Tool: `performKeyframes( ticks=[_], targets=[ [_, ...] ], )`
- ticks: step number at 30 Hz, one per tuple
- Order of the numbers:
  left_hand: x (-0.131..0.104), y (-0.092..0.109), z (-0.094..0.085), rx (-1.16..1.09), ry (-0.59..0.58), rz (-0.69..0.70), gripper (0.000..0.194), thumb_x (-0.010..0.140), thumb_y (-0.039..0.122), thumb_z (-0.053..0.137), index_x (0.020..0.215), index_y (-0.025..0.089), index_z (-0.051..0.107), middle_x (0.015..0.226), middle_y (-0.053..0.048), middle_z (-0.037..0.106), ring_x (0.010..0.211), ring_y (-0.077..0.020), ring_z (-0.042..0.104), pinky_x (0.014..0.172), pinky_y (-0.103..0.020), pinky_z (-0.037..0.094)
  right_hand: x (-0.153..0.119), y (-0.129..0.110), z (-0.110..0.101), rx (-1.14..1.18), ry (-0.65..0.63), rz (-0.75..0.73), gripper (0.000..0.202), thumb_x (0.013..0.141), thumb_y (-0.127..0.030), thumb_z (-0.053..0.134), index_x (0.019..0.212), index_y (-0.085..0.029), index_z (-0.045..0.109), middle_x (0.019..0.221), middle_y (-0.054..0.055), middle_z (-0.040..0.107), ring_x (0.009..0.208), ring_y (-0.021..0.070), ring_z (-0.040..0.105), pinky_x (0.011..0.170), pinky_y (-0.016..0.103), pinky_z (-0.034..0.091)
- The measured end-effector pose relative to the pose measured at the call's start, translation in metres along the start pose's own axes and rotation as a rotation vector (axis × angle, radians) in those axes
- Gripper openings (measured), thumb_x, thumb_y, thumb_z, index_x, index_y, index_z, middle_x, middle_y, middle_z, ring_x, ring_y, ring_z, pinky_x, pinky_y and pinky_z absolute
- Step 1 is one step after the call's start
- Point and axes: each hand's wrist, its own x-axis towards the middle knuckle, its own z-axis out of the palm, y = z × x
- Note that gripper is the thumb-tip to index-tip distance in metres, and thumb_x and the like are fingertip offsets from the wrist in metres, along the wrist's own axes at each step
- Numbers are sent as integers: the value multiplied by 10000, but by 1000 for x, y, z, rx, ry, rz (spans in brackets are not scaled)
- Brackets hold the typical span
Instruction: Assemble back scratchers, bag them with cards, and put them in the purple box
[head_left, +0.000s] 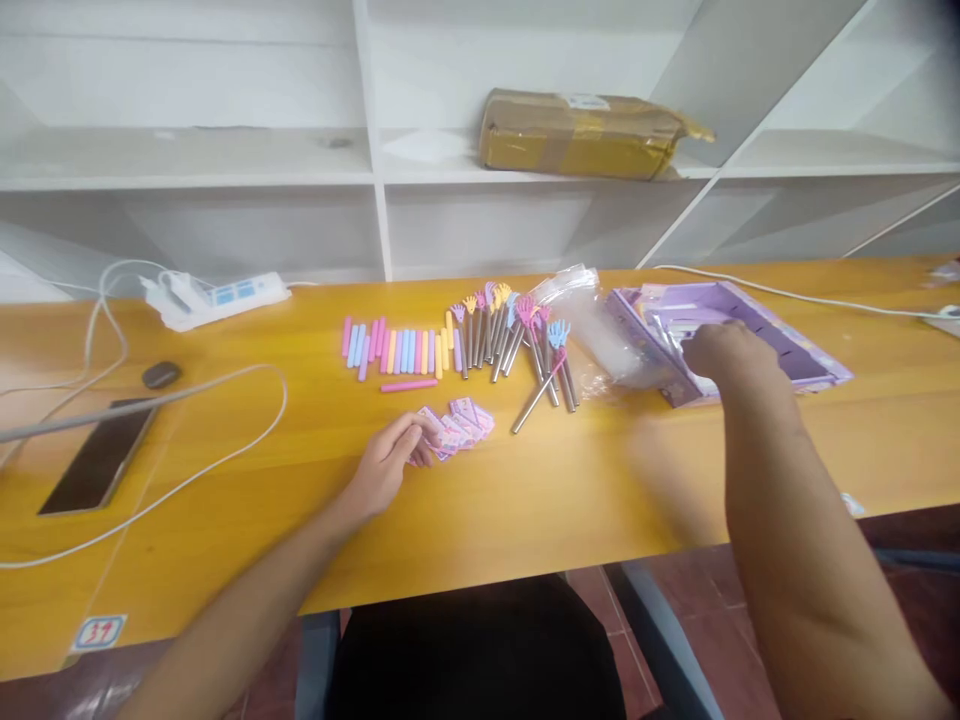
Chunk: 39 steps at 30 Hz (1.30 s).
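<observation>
At the table's middle, my left hand [390, 462] is closed on the left end of a fanned group of small pink and purple cards [465, 425]. Over the purple box [817, 372] at the right is my right hand [727, 352], its fingers curled down inside; what they grip is hidden. White and silvery pieces show beside it in the box. Beyond the cards, pink, blue, yellow and purple sticks [405, 352] lie in a row, with one pink stick [409, 385] lying crosswise. Several metal rods with coloured hand-shaped ends [510, 335] lie bunched to their right.
Crumpled clear plastic [600, 335] lies between the rods and the box. To the left are a power strip [217, 300], white cables [217, 480], a dark phone [97, 455] and a black mouse-like object [161, 375]. A taped parcel [585, 135] sits on the shelf behind.
</observation>
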Motion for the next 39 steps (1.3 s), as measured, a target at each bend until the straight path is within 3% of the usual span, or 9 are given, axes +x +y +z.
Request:
performKeyframes(
  ticks=[5,9,12,15,18,24,29,33,39],
  targets=[
    [3,-8,4,31,35,6,341,1086,494,475,1037,213,661,929,-33,710,756,-169,676,736,-306,488,-42,-73,-17,261,182,-212,412,1081,-243,406,1340,-157,715,1332,188,677,1036,255,656,801,339,426],
    [5,-14,9,91,30,18,280,1073,428,481,1002,210,640,892,-24,695,710,-156,653,698,-297,473,-85,-139,-18,372,202,-399,346,1070,-284,446,1187,-185,755,1185,126,722,882,235,654,692,309,369],
    [11,-9,0,234,-49,70,255,1079,381,460,1015,210,638,882,-27,695,712,-159,638,702,-300,494,-102,-160,-7,397,147,-469,338,1076,-279,435,1166,-187,748,1172,121,725,886,230,660,646,299,328],
    [27,1,-27,449,44,158,230,1070,312,433,1015,212,632,914,-38,699,729,-170,634,727,-320,515,-101,-158,7,425,125,-453,322,1065,-271,445,1156,-188,743,1183,120,729,913,235,669,640,299,327],
    [48,5,-67,886,223,313,201,1024,247,466,1042,207,663,1044,-91,709,963,-251,656,931,-421,525,-90,-144,19,478,130,-374,304,1043,-282,474,1132,-185,748,1126,124,750,896,248,674,670,307,359],
    [65,-26,-131,1252,378,268,487,1052,337,439,1486,156,564,1576,-187,544,1458,-382,457,1238,-568,342,-64,-116,37,677,162,-187,313,992,-259,477,1055,-168,771,1097,137,780,969,279,692,787,327,443],
    [76,-40,-145,1265,338,232,608,1105,454,315,1638,185,429,1721,-152,409,1565,-368,358,1279,-572,275,-56,-105,45,720,117,-103,345,985,-285,477,1071,-168,790,1117,136,792,991,284,707,824,331,468],
    [83,-43,-151,1266,309,209,629,1107,495,270,1574,161,526,1660,-159,501,1522,-358,421,1264,-546,305,-56,-105,38,645,32,-60,350,993,-320,481,1057,-173,791,1079,153,794,981,292,719,816,332,468],
    [84,-43,-157,1219,390,220,558,1101,446,258,1407,171,634,1447,-162,685,1378,-321,582,1219,-537,363,-67,-119,24,451,-202,-93,513,1009,-591,488,1016,-190,807,1024,175,789,1010,327,734,811,355,497]
  ],
)
